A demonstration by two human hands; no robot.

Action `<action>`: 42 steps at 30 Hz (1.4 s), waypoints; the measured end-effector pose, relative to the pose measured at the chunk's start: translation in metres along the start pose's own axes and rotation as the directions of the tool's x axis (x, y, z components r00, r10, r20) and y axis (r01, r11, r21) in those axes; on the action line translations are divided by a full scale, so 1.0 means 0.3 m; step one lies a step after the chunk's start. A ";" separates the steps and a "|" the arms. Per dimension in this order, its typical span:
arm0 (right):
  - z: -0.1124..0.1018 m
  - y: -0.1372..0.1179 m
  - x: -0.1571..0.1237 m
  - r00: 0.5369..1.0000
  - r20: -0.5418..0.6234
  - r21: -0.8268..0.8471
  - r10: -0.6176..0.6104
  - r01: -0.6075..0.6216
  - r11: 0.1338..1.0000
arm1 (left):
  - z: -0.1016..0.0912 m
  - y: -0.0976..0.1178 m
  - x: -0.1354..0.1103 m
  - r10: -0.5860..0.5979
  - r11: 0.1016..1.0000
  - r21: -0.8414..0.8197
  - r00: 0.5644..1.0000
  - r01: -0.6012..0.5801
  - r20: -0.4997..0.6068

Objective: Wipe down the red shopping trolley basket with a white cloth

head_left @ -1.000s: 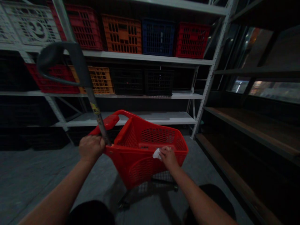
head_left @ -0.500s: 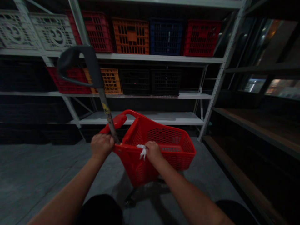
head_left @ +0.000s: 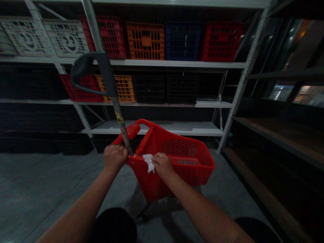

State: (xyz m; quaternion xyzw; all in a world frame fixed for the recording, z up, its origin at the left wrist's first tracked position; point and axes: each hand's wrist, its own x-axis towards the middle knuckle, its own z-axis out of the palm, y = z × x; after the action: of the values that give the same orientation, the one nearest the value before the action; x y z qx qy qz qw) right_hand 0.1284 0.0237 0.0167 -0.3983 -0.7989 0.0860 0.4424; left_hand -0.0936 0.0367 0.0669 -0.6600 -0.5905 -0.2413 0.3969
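A red plastic shopping cart (head_left: pixel 187 173) with perforated basket walls stands on the floor in front of me. My left hand (head_left: pixel 115 157) is wrapped round the near end of its red handle (head_left: pixel 131 131), beside the foot of a metal pole. With closed fingers, my right hand (head_left: pixel 163 165) presses a crumpled white tissue (head_left: pixel 149 162) against the near rim of the cart. The basket's inside shows no goods. On the pole (head_left: pixel 123 126) are a dark grey looped grip (head_left: pixel 107 74) and a yellow label.
Behind the cart runs a white metal shelf rack (head_left: pixel 172 63) with red, orange, blue, black and white crates, such as the blue crate (head_left: pixel 182 40). Dark shelving (head_left: pixel 273 135) lines the right side. Grey concrete floor (head_left: pixel 50 189) lies to the left.
The tissue has slid slightly left along the rim with my right hand and more of it shows. My left hand stays on the handle. The whole view has shifted a little.
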 end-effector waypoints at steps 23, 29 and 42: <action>-0.500 0.534 -0.389 0.927 -0.206 -0.318 0.313 -0.366 0.875 | 0.039 0.021 0.019 0.022 0.993 0.116 0.999 -0.018 -0.030; -0.514 0.581 -0.408 0.901 -0.295 -0.344 0.318 -0.410 0.845 | 0.019 0.041 0.029 0.020 0.991 0.130 1.000 -0.019 -0.002; -0.321 0.457 -0.320 0.965 -0.195 -0.269 0.176 -0.226 0.936 | -0.001 0.045 0.019 0.017 0.991 0.132 0.999 -0.021 0.031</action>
State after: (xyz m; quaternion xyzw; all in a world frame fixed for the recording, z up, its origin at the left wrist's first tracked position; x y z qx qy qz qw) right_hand 0.3076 0.0262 -0.0545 -0.5443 -0.7177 -0.0205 0.4340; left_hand -0.0793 0.0398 0.0683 -0.6413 -0.6046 -0.1880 0.4335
